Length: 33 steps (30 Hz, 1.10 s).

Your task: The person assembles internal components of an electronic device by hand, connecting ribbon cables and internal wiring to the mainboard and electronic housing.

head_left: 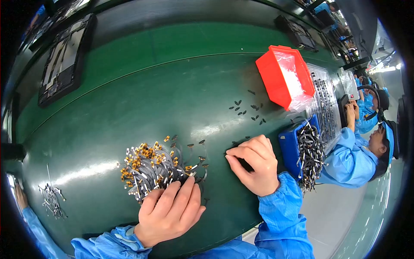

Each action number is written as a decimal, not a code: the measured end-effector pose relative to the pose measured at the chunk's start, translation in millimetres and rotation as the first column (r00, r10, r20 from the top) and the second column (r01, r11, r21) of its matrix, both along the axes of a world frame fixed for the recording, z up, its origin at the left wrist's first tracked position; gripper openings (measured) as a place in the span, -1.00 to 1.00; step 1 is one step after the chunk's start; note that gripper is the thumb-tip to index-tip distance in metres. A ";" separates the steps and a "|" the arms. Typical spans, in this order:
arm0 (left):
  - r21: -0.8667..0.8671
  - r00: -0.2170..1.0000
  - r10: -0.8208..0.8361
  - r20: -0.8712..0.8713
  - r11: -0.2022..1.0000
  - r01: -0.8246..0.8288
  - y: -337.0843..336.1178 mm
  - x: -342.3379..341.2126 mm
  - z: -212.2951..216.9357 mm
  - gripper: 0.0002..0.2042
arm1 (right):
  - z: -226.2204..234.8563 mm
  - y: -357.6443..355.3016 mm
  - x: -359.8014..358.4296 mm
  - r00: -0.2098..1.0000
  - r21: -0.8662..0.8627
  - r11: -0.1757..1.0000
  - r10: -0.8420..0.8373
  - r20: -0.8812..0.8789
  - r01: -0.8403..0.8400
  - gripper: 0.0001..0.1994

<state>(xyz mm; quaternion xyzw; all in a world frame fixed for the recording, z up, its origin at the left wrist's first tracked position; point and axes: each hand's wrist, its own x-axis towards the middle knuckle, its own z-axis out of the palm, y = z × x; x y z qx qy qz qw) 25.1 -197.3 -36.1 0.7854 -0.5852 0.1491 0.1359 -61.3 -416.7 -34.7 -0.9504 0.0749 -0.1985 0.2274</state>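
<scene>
My left hand (172, 211) lies palm down at the near edge of a pile of grey flat cables (153, 170) with gold-coloured and white ends. Its fingers are apart and stretched over the cables. The index fingertip touches a small white connector (192, 174) at the pile's right side. A few cables with black oval ends (202, 142) lie fanned out just beyond. To the right, my right hand (256, 166) is closed, thumb and index fingertip pinched together low over the green mat. What they hold, if anything, is too small to make out. Small black oval pieces (239, 108) lie scattered beyond it.
A red bin (269, 82) with clear plastic stands far right. Beside my right forearm is a blue bin (288, 149) heaped with cables, next to clear trays (327, 103). A smaller cable bunch (52, 200) lies left. Co-workers in blue sit at right; another person's hand (20, 196) shows left.
</scene>
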 end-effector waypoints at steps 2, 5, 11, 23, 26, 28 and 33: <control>-0.005 1.000 -0.008 -0.010 1.000 0.008 -0.8 -0.7 -1.3 -0.71 | 0.0 4.4 2.7 1.000 -0.051 0.999 -0.006 -0.010 0.006 -0.86; -0.008 1.000 -0.014 -0.004 1.000 0.014 -1.9 -1.1 -1.7 -0.71 | -3.2 12.4 6.1 0.992 -0.156 0.984 -0.102 -0.075 0.089 -0.83; 0.013 1.000 0.024 0.015 1.000 -0.024 -0.8 -0.4 3.2 -0.69 | 12.9 -6.0 2.7 0.998 0.029 0.998 -0.062 0.025 0.061 -0.85; 0.098 0.999 0.032 -0.018 0.995 -0.030 0.6 1.6 0.1 -0.59 | 3.2 -14.9 3.0 0.988 -0.054 0.988 0.138 -0.069 -0.142 -0.80; 0.047 0.999 0.031 0.008 0.998 -0.031 1.7 0.1 2.5 -0.62 | 3.9 -7.5 5.1 0.997 -0.100 0.993 0.067 -0.033 -0.070 -0.81; 0.001 1.000 -0.014 0.010 1.000 0.014 1.9 -1.1 -0.7 -0.61 | 3.6 -0.1 6.0 0.998 -0.044 0.997 0.058 -0.003 -0.058 -0.82; 0.008 1.000 0.017 0.023 1.000 -0.017 0.8 1.6 -3.7 -0.66 | 10.5 40.2 31.3 0.993 -0.016 0.993 0.118 0.011 -0.117 -0.83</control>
